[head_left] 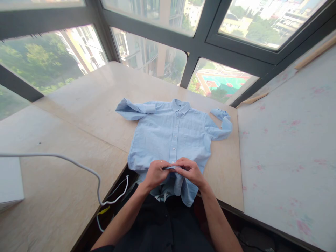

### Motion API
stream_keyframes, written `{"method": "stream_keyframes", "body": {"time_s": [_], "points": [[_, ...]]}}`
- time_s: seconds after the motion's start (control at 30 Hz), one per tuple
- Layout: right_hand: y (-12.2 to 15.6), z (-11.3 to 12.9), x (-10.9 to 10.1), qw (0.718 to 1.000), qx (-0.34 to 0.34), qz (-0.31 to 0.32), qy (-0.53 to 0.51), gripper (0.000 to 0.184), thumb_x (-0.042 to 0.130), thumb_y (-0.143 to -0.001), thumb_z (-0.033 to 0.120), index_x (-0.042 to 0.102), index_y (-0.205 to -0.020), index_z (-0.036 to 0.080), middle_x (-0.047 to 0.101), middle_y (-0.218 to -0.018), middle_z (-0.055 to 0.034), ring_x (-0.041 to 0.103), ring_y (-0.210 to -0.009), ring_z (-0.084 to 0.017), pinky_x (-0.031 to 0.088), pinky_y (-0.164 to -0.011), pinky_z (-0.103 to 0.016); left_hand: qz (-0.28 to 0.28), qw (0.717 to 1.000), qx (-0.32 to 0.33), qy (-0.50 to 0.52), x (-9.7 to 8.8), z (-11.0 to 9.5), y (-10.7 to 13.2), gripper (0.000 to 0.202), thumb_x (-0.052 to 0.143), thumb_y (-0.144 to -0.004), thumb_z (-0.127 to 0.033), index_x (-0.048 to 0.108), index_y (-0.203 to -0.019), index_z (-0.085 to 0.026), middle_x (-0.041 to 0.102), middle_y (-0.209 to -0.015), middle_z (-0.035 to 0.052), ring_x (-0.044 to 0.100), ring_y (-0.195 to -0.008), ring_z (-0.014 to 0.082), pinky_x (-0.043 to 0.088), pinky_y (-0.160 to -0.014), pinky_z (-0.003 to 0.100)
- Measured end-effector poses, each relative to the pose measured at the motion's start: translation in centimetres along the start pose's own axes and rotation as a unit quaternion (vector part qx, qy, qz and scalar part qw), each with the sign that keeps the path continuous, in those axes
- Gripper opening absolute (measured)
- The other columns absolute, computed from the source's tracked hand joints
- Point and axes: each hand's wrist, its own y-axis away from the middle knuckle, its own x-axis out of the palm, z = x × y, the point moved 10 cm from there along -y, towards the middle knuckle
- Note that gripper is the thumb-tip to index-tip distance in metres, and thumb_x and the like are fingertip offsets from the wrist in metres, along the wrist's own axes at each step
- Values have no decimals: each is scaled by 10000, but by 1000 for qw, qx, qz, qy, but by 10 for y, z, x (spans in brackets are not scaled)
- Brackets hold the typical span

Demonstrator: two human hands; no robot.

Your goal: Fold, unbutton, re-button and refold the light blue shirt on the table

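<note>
A light blue button-up shirt [170, 133] lies face up on a pale wooden table [86, 105], collar toward the window, both sleeves spread out and bent. Its hem hangs over the table's near edge. My left hand [155, 173] and my right hand [191, 170] meet at the button strip near the hem. Both pinch the fabric there, fingers closed, thumbs close together around a lower button.
A white cable [78, 164] runs across the table's left part and drops over the edge. A white box [10, 180] sits at far left. A pale speckled surface [288, 140] lies to the right. Dark-framed windows [189, 45] stand behind the table.
</note>
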Motion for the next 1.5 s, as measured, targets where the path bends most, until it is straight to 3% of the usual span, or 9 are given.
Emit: {"method": "stream_keyframes", "body": {"time_s": [0.1,0.23,0.33,0.53,0.8,0.93,1.37,1.5], "points": [[1,3,-1,1000,5,-14,20,176,669,-860,259,779,-997,245,703,-883,-49,635,-777,-163,479,-639,-267,34,999,-22,22,3,5,-1,123,676,-801,-187,789,-826,-230,777,-834,10,696,-772,174,485,-721,256],[2,15,-1,998,-28,-27,45,215,657,-872,228,760,-1059,251,718,-959,-59,661,-873,-182,518,-750,-300,57,995,-42,65,3,4,-2,163,643,-813,-180,779,-889,-229,780,-927,16,712,-847,189,503,-781,269],[3,24,4,996,-61,-22,63,273,709,-849,231,738,-1119,254,716,-1002,-61,663,-926,-192,525,-830,-323,35,993,-59,98,-3,4,-3,111,650,-795,-194,737,-863,-201,771,-870,11,701,-821,176,506,-773,260],[4,27,-1,990,-69,-76,97,191,695,-876,248,754,-1057,236,720,-973,-62,672,-902,-187,534,-816,-307,-6,989,-80,122,-9,7,-3,89,671,-772,-253,626,-806,-185,705,-759,-16,653,-734,146,494,-715,244],[2,26,3,993,-50,-49,100,174,645,-913,253,742,-1057,240,717,-979,-57,663,-928,-189,521,-832,-312,15,987,-76,143,-6,7,0,69,628,-817,-257,624,-833,-190,703,-775,-13,652,-759,148,479,-729,246],[1,27,3,992,-46,-54,104,146,654,-903,246,754,-1009,241,712,-880,-42,655,-819,-176,519,-752,-297,17,983,-85,164,-4,10,3,78,638,-813,-265,628,-830,-189,700,-744,-19,651,-733,144,470,-719,241],[-3,36,11,985,-44,-39,164,124,627,-907,238,740,-957,227,665,-821,-37,615,-777,-175,479,-712,-298,-45,961,-143,232,-6,24,12,148,655,-761,-324,618,-801,-186,700,-765,-2,648,-754,162,492,-725,259],[-2,40,11,983,-56,-57,166,133,620,-913,268,740,-954,229,670,-812,-39,619,-777,-181,491,-718,-309,-55,967,-129,215,-10,22,13,132,643,-786,-318,644,-819,-191,722,-822,15,663,-816,178,512,-780,282]]}}
